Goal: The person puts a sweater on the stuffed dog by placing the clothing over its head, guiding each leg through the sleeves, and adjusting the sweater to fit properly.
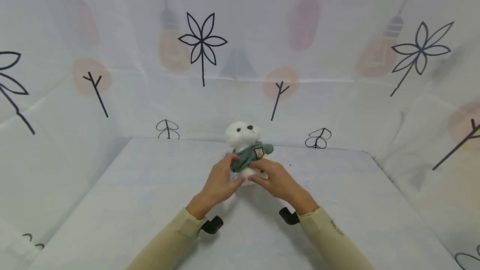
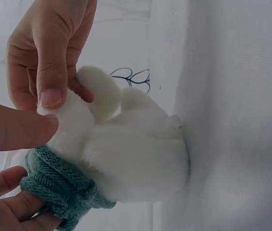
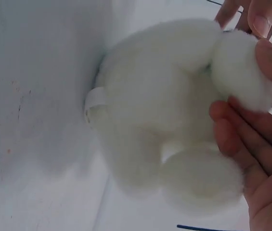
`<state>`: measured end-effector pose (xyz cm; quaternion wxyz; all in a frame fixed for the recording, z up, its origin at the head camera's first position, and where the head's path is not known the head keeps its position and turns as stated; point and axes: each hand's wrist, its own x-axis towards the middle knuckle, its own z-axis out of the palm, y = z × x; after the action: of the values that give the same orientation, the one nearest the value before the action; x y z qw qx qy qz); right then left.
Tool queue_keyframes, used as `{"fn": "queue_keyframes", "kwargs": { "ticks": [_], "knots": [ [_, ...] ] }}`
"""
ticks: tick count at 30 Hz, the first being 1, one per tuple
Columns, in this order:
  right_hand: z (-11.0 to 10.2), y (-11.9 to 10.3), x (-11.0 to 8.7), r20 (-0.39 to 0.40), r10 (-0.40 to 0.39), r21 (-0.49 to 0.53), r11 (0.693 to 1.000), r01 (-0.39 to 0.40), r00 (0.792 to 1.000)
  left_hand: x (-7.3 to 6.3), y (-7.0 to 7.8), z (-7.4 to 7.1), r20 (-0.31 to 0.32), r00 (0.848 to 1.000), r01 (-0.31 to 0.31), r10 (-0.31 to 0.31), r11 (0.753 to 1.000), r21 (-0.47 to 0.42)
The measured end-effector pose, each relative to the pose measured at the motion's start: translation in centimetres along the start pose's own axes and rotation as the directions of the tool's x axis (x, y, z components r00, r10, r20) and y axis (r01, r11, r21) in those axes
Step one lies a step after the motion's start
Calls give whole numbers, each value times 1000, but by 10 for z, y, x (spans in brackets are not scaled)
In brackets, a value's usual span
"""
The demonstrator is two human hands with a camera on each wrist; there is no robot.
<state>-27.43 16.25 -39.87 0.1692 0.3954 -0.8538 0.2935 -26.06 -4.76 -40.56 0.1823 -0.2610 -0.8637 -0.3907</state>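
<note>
A white plush bear (image 1: 241, 134) in a green knitted sweater (image 1: 245, 156) with a shield-shaped badge (image 1: 259, 152) sits on the table, its head leaning back. My left hand (image 1: 218, 181) holds its left side as I see it; in the left wrist view the fingers lie against the sweater (image 2: 61, 180) while the thumb presses a white foot (image 2: 71, 127). From the other side my right hand (image 1: 279, 181) grips that foot between thumb and fingers, the right wrist view shows. Both thumbs come close together there. A small white tag (image 3: 96, 97) sticks out at the bear's bottom.
The white-covered table (image 1: 157, 191) stretches out on both sides of the bear. Behind it hangs a pale cloth backdrop (image 1: 232, 103) printed with leaves and twigs. A black wrist mount (image 1: 212, 225) juts from the left sleeve, another (image 1: 288, 216) from the right.
</note>
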Motion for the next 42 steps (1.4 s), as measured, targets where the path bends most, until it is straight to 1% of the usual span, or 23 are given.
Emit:
{"fn": "queue_keyframes", "kwargs": {
  "ticks": [4, 7, 11, 15, 18, 21, 23, 26, 28, 30, 33, 37, 42],
  "knots": [
    [3, -2, 1, -8, 12, 118, 993, -11, 1000, 0, 3, -2, 29, 1000, 11, -9, 998, -54],
    [5, -3, 1, -28, 38, 180, 983, -32, 999, 0, 6, -3, 40, 999, 16, -13, 997, -77],
    [5, -6, 2, -44, 75, 253, 966, -62, 996, 1, 10, -4, 19, 1000, -2, 4, 995, -101],
    [2, -10, 4, -70, 76, 293, 955, -52, 995, 1, 14, -6, -21, 1000, -10, 7, 988, -157],
    [1, -13, 5, -89, 73, 284, 958, -45, 993, 1, 18, -8, -51, 999, -1, -10, 979, -204],
    [3, -15, 5, -109, 54, 273, 962, -22, 993, 0, 22, -10, -68, 998, 1, -17, 975, -224],
    [5, -16, 5, -134, 24, 263, 965, 13, 991, 0, 24, -12, -61, 998, 1, -16, 974, -226],
    [7, -16, 5, -175, -23, 235, 970, 64, 984, 0, 26, -15, -31, 1000, -8, 1, 975, -224],
    [7, -17, 5, -184, -31, 217, 974, 71, 983, 1, 27, -17, -8, 1000, -19, 17, 974, -225],
    [8, -17, 4, -174, -22, 205, 977, 58, 984, 1, 28, -18, 11, 999, -37, 40, 977, -208],
    [8, -17, 3, -149, -1, 191, 981, 29, 989, 2, 27, -20, 38, 996, -75, 81, 986, -150],
    [8, -16, 3, -146, -19, 165, 985, 43, 989, 3, 26, -20, 69, 989, -126, 131, 990, -65],
    [8, -16, 5, -159, -35, 132, 990, 56, 987, 3, 25, -21, 71, 984, -161, 163, 986, -34]
  ]
}}
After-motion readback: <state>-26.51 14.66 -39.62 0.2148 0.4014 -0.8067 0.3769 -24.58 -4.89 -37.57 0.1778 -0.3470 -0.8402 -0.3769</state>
